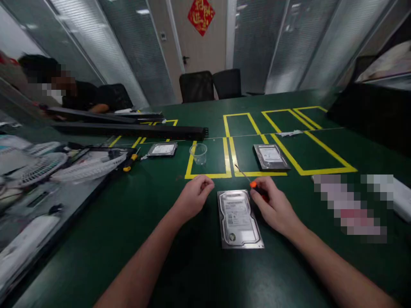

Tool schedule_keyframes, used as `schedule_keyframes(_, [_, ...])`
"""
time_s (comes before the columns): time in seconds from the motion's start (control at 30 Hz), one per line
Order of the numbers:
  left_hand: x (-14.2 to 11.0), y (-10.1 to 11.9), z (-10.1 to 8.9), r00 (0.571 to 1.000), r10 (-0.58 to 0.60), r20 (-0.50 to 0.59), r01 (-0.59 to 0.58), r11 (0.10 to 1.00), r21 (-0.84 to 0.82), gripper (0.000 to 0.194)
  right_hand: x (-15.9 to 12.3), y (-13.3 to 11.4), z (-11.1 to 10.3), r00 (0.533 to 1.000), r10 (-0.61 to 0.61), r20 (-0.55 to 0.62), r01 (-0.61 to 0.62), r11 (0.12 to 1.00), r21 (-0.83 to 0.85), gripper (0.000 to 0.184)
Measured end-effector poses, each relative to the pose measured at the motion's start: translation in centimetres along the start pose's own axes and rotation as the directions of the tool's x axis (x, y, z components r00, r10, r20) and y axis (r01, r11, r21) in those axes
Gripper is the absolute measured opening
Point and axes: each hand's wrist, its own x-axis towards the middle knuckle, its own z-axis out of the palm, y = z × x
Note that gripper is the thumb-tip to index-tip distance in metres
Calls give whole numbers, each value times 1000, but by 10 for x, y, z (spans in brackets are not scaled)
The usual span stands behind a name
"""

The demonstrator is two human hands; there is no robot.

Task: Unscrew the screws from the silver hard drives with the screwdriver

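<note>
A silver hard drive (239, 220) with a white label lies flat on the green table between my hands. My right hand (272, 203) is closed round the orange and black handle of a screwdriver (253, 184), its thin shaft pointing up and to the left, off the drive. Just beyond the drive's upper left corner, my left hand (194, 196) is curled with thumb and fingers together; whatever it may hold is hidden. A clear plastic cup (198, 154) stands past my left hand. Farther back on the right lies a second hard drive (271, 156).
Another drive (162, 149) and a yellow-black screwdriver (131, 163) lie left of the cup. Long black bars (135, 130) stretch across the far left. A cluttered tray (80, 214) fills the left side. Yellow tape (208, 176) marks rectangles. A person (80, 92) sits at the far left.
</note>
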Motion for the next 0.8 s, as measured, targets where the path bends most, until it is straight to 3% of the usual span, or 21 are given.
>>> schedule_keyframes(0.23, [-5, -13, 20, 998, 57, 24, -56, 998, -24, 10, 2, 0, -2, 1000, -5, -13, 5, 1000, -28, 12])
schedule_keyframes(0.47, [-7, -13, 25, 997, 78, 28, -78, 997, -13, 10, 3, 1, -2, 1000, 1, -7, -1, 1000, -9, 11])
schedule_keyframes(0.8, [-5, -9, 24, 999, -20, 30, 21, 999, -35, 7, 2, 1, 0, 1000, 0, 13, 0, 1000, 7, 10])
